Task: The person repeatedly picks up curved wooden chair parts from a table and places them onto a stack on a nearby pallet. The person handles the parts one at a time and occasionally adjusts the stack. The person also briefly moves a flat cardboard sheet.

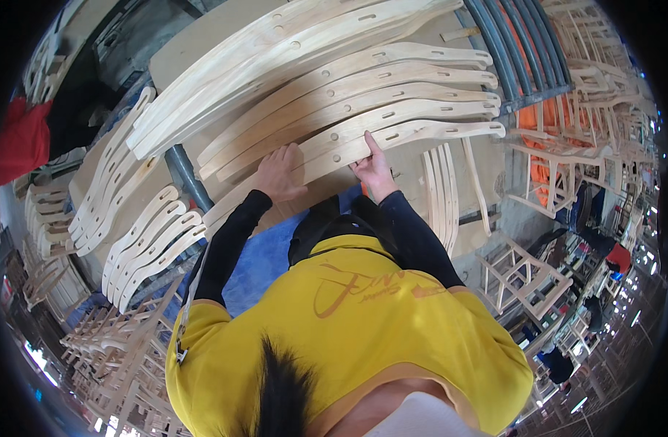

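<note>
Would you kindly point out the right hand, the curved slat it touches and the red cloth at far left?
Right hand (377, 175), head view: its middle.
Curved slat (321, 166), head view: face between the hands.
Red cloth (24, 142), head view: its middle.

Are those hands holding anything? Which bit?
The right hand holds the nearest curved wooden piece near its middle, thumb on top. The left hand lies across it further left; its grip can't be told.

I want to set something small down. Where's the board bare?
Bare board shows between the right hand and the bundle of narrow slats, and a strip between that bundle and the lone slat. Ahead of that hand it is crowded: curved slotted rails lie side by side.
</note>
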Demonstrator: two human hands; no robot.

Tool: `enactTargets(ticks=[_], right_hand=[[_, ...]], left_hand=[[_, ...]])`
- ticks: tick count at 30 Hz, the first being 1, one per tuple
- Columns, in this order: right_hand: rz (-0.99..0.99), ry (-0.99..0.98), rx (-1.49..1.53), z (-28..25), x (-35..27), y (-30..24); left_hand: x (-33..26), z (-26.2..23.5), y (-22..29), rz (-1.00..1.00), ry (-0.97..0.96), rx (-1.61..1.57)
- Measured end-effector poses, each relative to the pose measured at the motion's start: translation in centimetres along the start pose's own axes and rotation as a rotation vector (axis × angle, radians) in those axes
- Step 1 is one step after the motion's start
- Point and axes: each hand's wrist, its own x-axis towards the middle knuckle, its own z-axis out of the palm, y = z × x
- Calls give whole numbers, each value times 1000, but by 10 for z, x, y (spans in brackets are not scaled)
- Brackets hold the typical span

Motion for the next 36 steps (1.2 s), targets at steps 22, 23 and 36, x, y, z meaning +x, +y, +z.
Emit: enactTargets(ticks=[22, 23, 36], right_hand=[[-109, -198, -679, 83, 24, -47], [-127, -174, -670, 94, 29, -46], [-105, -249, -712, 20, -30, -64]], left_hand=[[37, 2, -16, -24, 355, 55], [42, -8, -19, -36, 404, 74], [90, -5, -19, -23, 573, 278]])
